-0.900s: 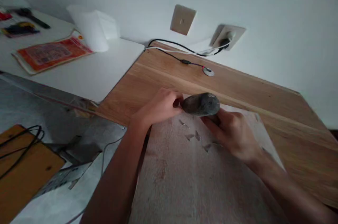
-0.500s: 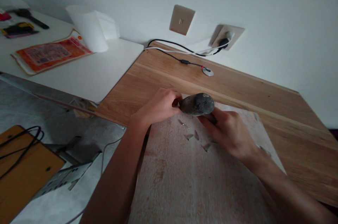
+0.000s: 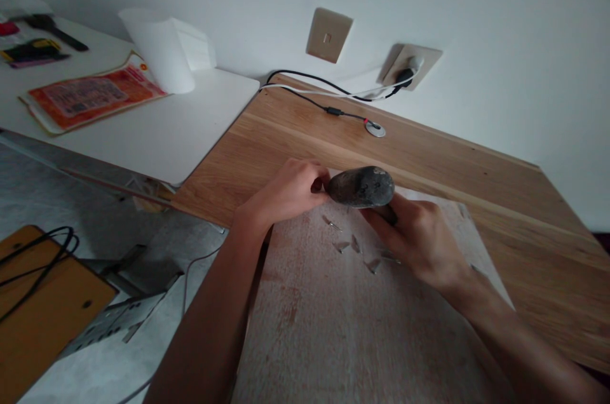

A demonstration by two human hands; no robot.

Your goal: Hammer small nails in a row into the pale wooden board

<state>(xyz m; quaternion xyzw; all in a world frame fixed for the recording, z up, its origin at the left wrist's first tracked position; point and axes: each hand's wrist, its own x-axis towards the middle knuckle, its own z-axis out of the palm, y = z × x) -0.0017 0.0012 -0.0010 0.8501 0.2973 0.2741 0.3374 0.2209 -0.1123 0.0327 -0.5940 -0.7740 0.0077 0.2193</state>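
My right hand (image 3: 422, 235) is wrapped round the handle of a hammer (image 3: 363, 187), its dark, worn metal head turned toward me above the board. My left hand (image 3: 300, 185) is closed in a pinch at the far left edge of the board, its fingertips right beside the hammer head. Whatever those fingertips hold is hidden from me. Several small metal pieces that look like nails (image 3: 332, 223) lie loose below the hammer on the pale, scuffed wooden board (image 3: 328, 321). The board rests on a wood-grain table (image 3: 229, 166).
Black and white cables (image 3: 333, 112) run along the table's back edge to a wall socket (image 3: 412, 67). On the white table (image 3: 210, 112) at left stand a paper roll (image 3: 162, 51) and an orange packet (image 3: 95, 96). A yellow-brown stool-like top (image 3: 42, 296) sits lower left.
The hammer head has shifted slightly to the right, with my right hand moving along with it. My left hand stays in nearly the same place.
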